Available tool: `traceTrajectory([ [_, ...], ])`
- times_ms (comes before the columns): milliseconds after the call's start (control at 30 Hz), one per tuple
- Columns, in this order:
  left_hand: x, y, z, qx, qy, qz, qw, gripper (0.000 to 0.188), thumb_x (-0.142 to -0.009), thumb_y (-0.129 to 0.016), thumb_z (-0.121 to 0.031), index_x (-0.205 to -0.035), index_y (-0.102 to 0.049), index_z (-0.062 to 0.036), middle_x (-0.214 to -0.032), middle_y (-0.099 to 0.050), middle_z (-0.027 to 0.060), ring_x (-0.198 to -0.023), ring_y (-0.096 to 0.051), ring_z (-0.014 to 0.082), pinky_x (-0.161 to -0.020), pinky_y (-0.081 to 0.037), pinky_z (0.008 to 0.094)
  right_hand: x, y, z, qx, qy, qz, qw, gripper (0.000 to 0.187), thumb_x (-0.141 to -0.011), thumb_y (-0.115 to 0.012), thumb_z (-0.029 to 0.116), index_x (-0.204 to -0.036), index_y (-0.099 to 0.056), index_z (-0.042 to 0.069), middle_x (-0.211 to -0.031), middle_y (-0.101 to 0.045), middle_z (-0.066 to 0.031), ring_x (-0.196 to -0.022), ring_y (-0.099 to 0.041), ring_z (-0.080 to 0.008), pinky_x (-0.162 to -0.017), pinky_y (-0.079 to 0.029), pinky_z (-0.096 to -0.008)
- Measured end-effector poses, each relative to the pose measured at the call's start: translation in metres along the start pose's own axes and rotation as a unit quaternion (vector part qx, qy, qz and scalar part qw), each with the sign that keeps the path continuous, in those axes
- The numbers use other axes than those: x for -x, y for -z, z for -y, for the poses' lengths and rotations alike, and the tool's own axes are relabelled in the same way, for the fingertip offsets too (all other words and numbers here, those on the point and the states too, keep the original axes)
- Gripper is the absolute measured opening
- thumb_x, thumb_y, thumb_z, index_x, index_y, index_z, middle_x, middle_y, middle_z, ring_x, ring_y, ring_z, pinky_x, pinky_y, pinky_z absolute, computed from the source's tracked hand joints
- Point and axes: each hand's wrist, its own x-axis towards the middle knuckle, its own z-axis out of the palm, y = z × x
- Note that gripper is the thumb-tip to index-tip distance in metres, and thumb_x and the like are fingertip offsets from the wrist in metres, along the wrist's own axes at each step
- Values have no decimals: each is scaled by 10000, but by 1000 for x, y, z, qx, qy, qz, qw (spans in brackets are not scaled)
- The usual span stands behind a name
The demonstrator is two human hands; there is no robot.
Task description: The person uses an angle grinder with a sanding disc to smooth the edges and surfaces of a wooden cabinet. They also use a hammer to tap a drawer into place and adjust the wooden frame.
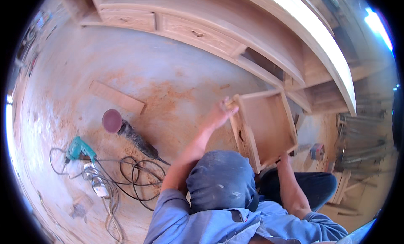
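Note:
A pale wooden drawer point(269, 126) stands tilted in front of me, its open inside showing and its carved front turned left. My left hand point(226, 112) is at the far corner of that front, fingers closed round a small yellow piece point(230, 104) pressed to the wood; its kind is too small to make out. At the near right corner, my right hand point(283, 160) grips the drawer's edge, its fingers partly hidden beneath it. My bent knee point(317, 187) in dark trousers lies under the right forearm. Between my arms is a rounded shape in dusty dark-blue cloth point(221, 178).
Beyond the drawer stands a long wooden cabinet point(202, 33) with carved drawer fronts and an open slot point(263, 63). Left on the dusty floor lie a disc sander point(136, 138), a teal drill point(80, 149), tangled cords point(136, 176), a white power strip point(99, 187) and a board point(115, 96).

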Motion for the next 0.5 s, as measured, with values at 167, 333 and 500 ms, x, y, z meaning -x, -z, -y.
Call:
traceTrajectory([
  [167,-32,19,1,-82,13,108,991,1046,-844,-713,-622,-1515,-350,95,-1518,-416,322,-1441,-398,393,-1197,-327,421,23,-9,12,140,7,-43,989,138,-781,-631,2,-906,-685,26,-692,-593,-76,-573,-587,-222,-492,-446,-363],
  [333,-34,18,-11,-246,95,173,949,803,-793,-798,-269,-1444,-466,64,-1480,-489,274,-1364,-496,353,-1116,-423,402,80,-51,48,368,129,3,921,270,-771,-670,182,-982,-763,41,-836,-737,-160,-820,-720,-287,-753,-544,-405],
  [500,-48,96,93,-438,-65,-86,892,555,-813,-648,-30,-1351,-553,60,-1242,-657,276,-1173,-647,334,-997,-504,392,105,-118,77,415,129,-17,900,275,-761,-661,191,-995,-772,98,-937,-745,-210,-939,-732,-360,-821,-555,-436],
])
